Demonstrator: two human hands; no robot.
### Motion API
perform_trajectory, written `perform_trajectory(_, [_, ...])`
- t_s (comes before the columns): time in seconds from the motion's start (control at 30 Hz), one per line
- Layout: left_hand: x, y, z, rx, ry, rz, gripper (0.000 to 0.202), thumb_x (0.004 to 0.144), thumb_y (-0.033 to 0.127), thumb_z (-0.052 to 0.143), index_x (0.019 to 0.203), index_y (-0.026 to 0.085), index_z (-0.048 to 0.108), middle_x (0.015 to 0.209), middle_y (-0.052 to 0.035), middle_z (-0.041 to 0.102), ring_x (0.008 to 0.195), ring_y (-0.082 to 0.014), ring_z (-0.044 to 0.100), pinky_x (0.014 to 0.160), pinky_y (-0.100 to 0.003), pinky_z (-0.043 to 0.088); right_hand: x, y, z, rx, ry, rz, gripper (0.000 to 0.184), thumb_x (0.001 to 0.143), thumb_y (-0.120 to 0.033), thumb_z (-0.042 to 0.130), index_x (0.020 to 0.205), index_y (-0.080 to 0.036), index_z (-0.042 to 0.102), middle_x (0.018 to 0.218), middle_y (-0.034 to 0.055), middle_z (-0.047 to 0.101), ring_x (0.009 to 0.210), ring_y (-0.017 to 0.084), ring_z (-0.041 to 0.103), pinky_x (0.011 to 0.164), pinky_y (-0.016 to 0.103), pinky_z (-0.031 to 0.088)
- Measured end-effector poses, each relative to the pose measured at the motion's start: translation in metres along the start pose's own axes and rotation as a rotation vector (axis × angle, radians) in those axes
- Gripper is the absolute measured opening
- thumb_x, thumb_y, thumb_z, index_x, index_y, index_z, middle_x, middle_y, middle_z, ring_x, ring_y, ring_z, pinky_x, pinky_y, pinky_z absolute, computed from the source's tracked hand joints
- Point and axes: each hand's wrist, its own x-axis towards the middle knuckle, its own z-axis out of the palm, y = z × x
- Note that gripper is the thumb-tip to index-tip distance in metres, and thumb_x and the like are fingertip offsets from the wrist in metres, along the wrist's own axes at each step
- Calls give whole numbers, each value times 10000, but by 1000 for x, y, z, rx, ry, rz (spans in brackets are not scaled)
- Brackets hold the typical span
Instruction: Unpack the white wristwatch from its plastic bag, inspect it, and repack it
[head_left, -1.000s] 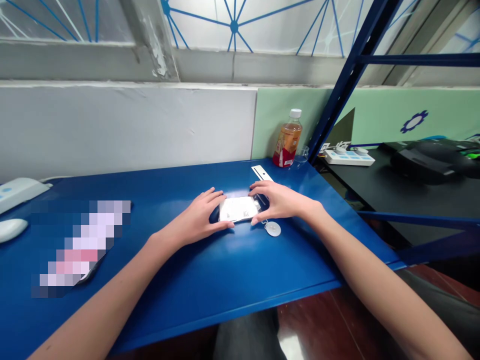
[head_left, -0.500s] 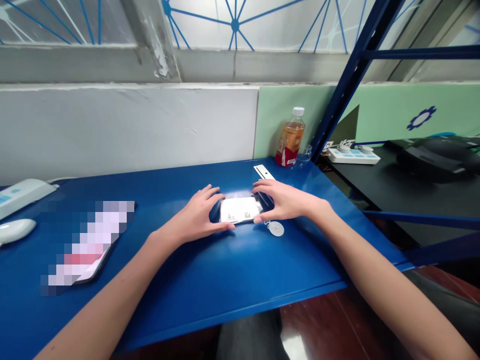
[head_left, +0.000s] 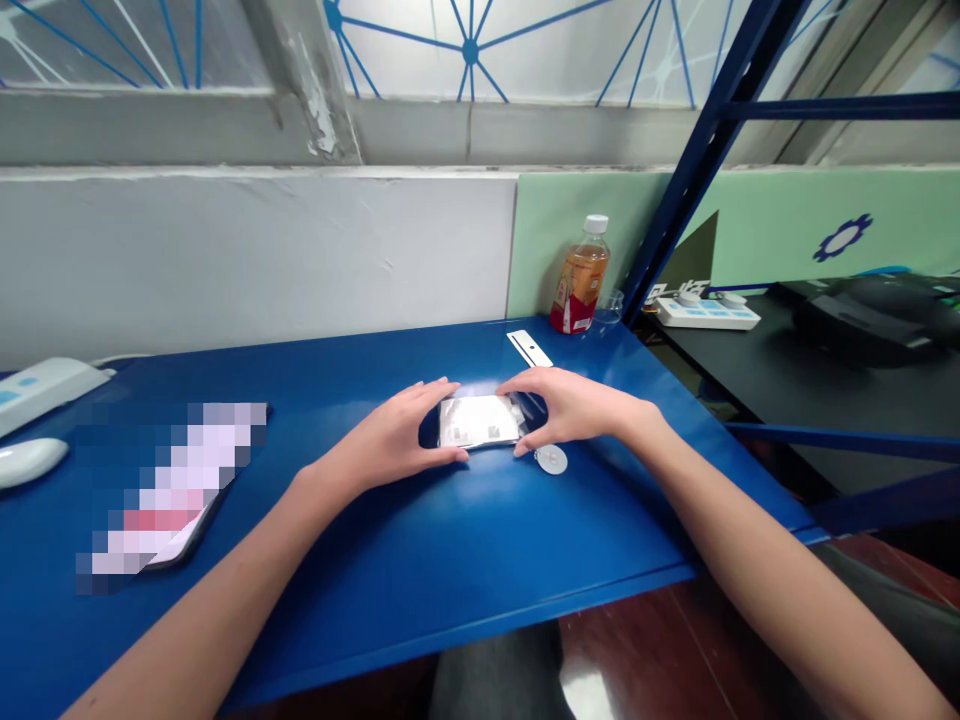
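Observation:
A small flat packet [head_left: 478, 420] lies on the blue desk between my hands. Its glossy white face has small dark marks, and clear plastic shows at the right end. My left hand [head_left: 401, 430] curves around the left end, thumb at the near edge and fingers at the far edge. From the other side my right hand [head_left: 574, 405] arches over the right end, thumb and fingers apart. Whether the fingertips press on the packet cannot be made out. A round pale tag [head_left: 552, 459] rests just below my right thumb.
Behind my right hand lies a white strip [head_left: 529, 348]. A drink bottle [head_left: 582, 278] stands by the blue metal post [head_left: 682, 150]. On the left are a phone-like slab [head_left: 180, 490], blurred out, a white mouse [head_left: 31, 462] and a power strip [head_left: 49, 390].
The fingers of my left hand have drawn together and moved right toward the packet's far edge. My right fingers have lowered slightly, and its thumb has shifted a little. The packet stays in place.

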Motion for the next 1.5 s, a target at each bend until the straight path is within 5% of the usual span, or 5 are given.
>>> perform_trajectory(0.3, [-1,2,-3,-4,4,41,827,771,651,672,1434,213,441,1426,-150,516,1321,-350,471,1059,-487,427,1,0,6,21,48,-41,706,757,-569,714,1316,-158,585,1244,159,654,1119,326,605,921,448,479])
perform_trajectory(0.53, [1,23,10,87,-1,39,648,998,538,360,1488,115,347,1554,-164,353,1468,-298,242,1172,-483,248,7,-8,18,-55,103,-25,559,886,-491,604,1292,-108,579,1150,180,674,1052,318,610,899,461,489])
perform_trajectory(0.83, [4,25,17,130,-43,114,602,1013,467,350,1526,160,275,1586,-137,281,1487,-279,169,1193,-495,164,11,-11,28,-98,101,-72,519,933,-468,531,1305,-106,558,1336,195,585,1325,350,465,1101,535,375])
perform_trajectory(1.23, [6,24,26,127,-111,53,619,1027,503,269,1527,138,265,1592,-139,270,1495,-266,139,1196,-473,143,7,-1,25,-99,59,27,564,960,-399,461,1412,-62,462,1517,228,389,1457,354,272,1157,562,290])
perform_trajectory(1.5, [6,24,26,55,-114,-11,640,1008,498,370,1509,106,310,1588,-154,268,1486,-267,180,1191,-434,209,11,3,19,-63,-2,-72,359,989,-271,404,1186,-150,679,1456,99,515,1477,326,228,1191,593,174])
